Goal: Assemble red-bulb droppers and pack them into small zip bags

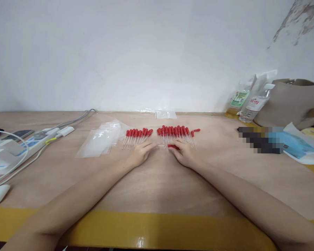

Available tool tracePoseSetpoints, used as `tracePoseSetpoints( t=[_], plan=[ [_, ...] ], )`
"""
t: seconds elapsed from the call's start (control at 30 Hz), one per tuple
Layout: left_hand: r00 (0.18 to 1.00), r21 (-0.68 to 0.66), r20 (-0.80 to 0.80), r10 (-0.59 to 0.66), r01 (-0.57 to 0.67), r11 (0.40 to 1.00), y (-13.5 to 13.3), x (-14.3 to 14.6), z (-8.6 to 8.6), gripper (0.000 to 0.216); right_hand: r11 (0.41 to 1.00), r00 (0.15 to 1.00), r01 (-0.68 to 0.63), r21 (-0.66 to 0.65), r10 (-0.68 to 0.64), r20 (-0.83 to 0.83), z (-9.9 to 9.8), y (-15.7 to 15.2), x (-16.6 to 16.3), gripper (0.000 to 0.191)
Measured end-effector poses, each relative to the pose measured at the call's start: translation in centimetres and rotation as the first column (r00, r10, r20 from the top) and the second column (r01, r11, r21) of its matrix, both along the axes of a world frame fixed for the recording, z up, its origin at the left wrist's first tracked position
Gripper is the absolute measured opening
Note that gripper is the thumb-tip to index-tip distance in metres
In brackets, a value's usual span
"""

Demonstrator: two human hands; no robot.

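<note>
A dropper (pixel 173 147) with a red bulb and a thin clear tube lies sideways between my two hands. My right hand (pixel 184 153) is closed around its red bulb. The fingertips of my left hand (pixel 142 154) are pinched together at the tube's far end. Just beyond my hands, similar droppers lie side by side in two groups, a left group (pixel 139 133) and a right group (pixel 174 131), with their red bulbs toward the wall. One more dropper's red bulb (pixel 197 130) lies sideways at the right end.
Clear plastic bags (pixel 98 139) are piled left of the droppers, and another small bag (pixel 166 114) lies by the wall. A power strip (pixel 28 144) with cables is at left. Bottles (pixel 255 104), a brown bag (pixel 285 101) and a blue packet (pixel 300 143) stand or lie at right.
</note>
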State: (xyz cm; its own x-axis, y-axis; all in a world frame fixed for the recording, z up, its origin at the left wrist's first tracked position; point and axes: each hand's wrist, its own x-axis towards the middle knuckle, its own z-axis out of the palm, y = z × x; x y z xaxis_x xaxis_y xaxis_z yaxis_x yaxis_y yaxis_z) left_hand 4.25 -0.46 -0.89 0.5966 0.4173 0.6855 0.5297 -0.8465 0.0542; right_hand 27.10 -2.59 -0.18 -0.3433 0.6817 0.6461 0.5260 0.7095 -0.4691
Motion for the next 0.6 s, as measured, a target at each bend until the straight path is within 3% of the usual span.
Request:
tracePoseSetpoints(
  t=[0.17, 0.6],
  plan=[
    [1.0, 0.05, -0.009, -0.02, 0.02, 0.999, 0.46, 0.38, -0.35, 0.031, 0.999, 1.0, -0.013, -0.05, 0.012, -0.011, -0.07, 0.08, 0.11, 0.018],
    [0.999, 0.027, -0.047, -0.013, 0.014, 1.0, 0.22, 0.26, -0.26, 0.035, 0.995, 1.0, -0.018, -0.093, 0.017, -0.011, 0.05, -0.27, -0.34, 0.015]
  ],
)
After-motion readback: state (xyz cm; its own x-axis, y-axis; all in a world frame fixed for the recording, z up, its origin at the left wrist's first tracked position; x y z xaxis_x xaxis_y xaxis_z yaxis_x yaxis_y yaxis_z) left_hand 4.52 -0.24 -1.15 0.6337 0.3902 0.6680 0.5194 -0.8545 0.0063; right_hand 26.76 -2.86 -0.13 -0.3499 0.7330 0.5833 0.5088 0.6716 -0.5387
